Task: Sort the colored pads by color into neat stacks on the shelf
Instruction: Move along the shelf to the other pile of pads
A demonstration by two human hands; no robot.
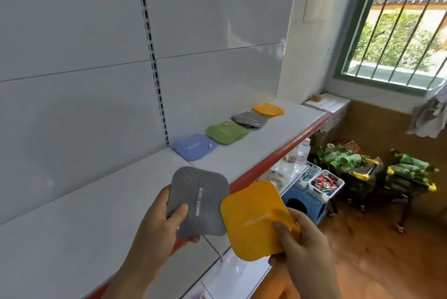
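My left hand (pixel 159 223) grips a grey pad (pixel 200 199) with a "REMOVE ODOR" label, thumb on its face, above the white shelf (pixel 96 214). My right hand (pixel 302 243) pinches an orange pad (pixel 254 221) by its lower right corner, just past the shelf's red front edge. Farther along the shelf lie a blue pad stack (pixel 194 146), a green stack (pixel 227 132), a grey stack (pixel 250 119) and an orange stack (pixel 269 109) in a row.
The shelf's red front edge (pixel 290 144) runs diagonally to the right. Below it are water bottles (pixel 302 153), a white basket of small items (pixel 325 184), a blue stool (pixel 300 204) and carts of green bottles (pixel 348 163). A barred window (pixel 399 20) is at the right.
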